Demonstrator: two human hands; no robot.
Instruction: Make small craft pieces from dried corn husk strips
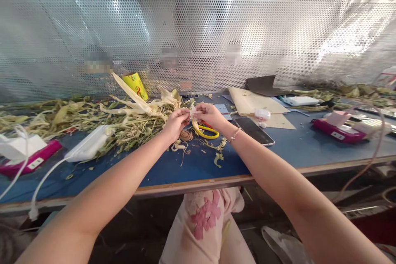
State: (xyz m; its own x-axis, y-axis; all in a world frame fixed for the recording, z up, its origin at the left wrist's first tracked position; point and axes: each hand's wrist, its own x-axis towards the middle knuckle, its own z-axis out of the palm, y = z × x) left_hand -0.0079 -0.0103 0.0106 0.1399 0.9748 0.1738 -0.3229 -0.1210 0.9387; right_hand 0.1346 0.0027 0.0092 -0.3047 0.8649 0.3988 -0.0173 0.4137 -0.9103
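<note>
1. Your left hand (177, 121) and right hand (209, 114) meet at frame centre, both sets of fingertips pinching one pale husk strip (193, 112).
2. Yellow scissors (206, 132) lie just below them on the blue table (173, 169).

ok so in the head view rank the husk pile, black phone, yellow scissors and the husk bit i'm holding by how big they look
1. husk pile
2. black phone
3. yellow scissors, partly behind the right hand, so unsure against the phone
4. husk bit, pinched by the left hand too
</note>
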